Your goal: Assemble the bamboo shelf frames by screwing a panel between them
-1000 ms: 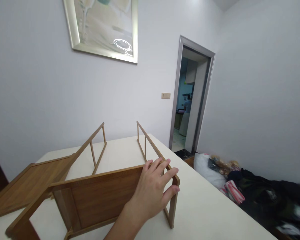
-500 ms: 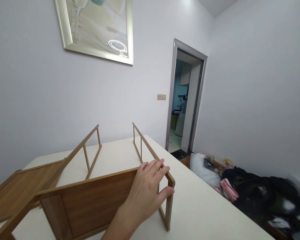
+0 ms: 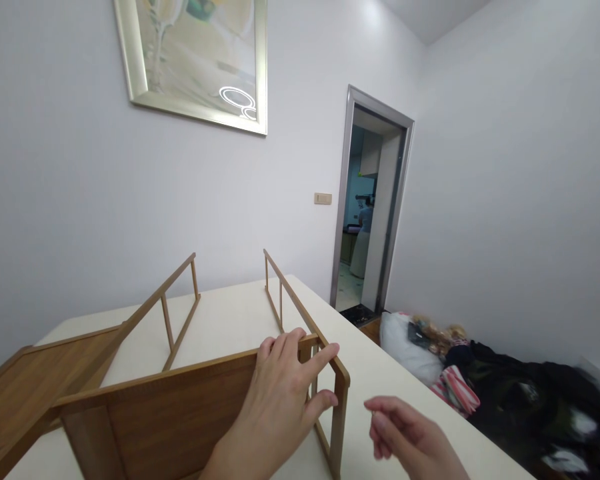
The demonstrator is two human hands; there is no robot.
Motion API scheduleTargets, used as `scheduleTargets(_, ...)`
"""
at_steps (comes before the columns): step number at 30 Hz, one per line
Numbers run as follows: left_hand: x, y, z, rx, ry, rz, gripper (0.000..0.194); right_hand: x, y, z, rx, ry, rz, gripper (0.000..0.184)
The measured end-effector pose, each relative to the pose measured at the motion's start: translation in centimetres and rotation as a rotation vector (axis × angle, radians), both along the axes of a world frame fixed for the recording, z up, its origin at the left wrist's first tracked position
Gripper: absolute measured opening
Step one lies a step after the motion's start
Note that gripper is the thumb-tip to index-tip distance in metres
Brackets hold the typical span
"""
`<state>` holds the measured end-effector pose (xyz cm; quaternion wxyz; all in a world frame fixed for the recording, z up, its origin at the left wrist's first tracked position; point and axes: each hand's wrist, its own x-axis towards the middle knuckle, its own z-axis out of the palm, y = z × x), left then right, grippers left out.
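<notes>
A bamboo-coloured wooden rack (image 3: pixel 170 413) lies on its side on a white table (image 3: pixel 385 367). Two of its thin side rails (image 3: pixel 290 300) point away from me. My left hand (image 3: pixel 280 393) grips the top edge of the near panel at its right corner, with the fingers over the edge and the thumb against the end post. My right hand (image 3: pixel 410 433) hovers just right of that corner, above the table. Its fingers are curled into a pinch, perhaps round something tiny. Another flat wooden shelf panel (image 3: pixel 30 380) slopes at the left.
The table's right edge runs diagonally; beyond it a heap of bags and clothes (image 3: pixel 505 380) lies on the floor. A framed picture (image 3: pixel 195 53) hangs on the wall. Through an open doorway (image 3: pixel 375 200) a person (image 3: pixel 364 233) stands in the far room.
My right hand has come into view at the bottom right. My left hand has slid slightly left along the panel's edge, and the view has shifted a little.
</notes>
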<state>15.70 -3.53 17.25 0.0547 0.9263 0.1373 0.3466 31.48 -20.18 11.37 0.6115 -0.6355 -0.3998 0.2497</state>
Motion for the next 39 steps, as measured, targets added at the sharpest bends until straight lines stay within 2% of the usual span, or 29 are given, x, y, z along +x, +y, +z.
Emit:
scheduleTargets(2,0.0,0.1,-0.1,-0.006,0.005,0.001,0.051,1.2,0.9,1.6,0.042,0.048,-0.104,0.039)
scheduleTargets(4,0.1,0.2,-0.2,-0.006,0.009,0.004,0.051,1.6,2.1,2.9,0.064,0.088,-0.114,0.04)
scheduleTargets(11,0.3,0.5,-0.6,0.016,0.035,-0.005,0.058,1.9,7.5,5.8,0.131,0.113,0.032,0.034)
scheduleTargets(18,0.5,1.0,-1.1,0.044,0.019,-0.005,0.057,2.7,9.7,8.4,0.129,0.026,0.076,0.032)
scheduleTargets(26,0.6,1.2,-1.1,0.082,0.016,-0.004,0.054,2.6,10.8,8.2,0.113,-0.079,0.084,0.027)
scheduleTargets(32,0.6,1.3,-1.0,0.09,0.02,0.007,0.054,2.2,10.2,8.6,0.128,0.015,0.096,0.037)
scheduleTargets(39,0.8,1.1,-1.2,0.156,-0.009,0.038,0.053,2.1,10.3,8.4,0.143,-0.007,0.061,0.043)
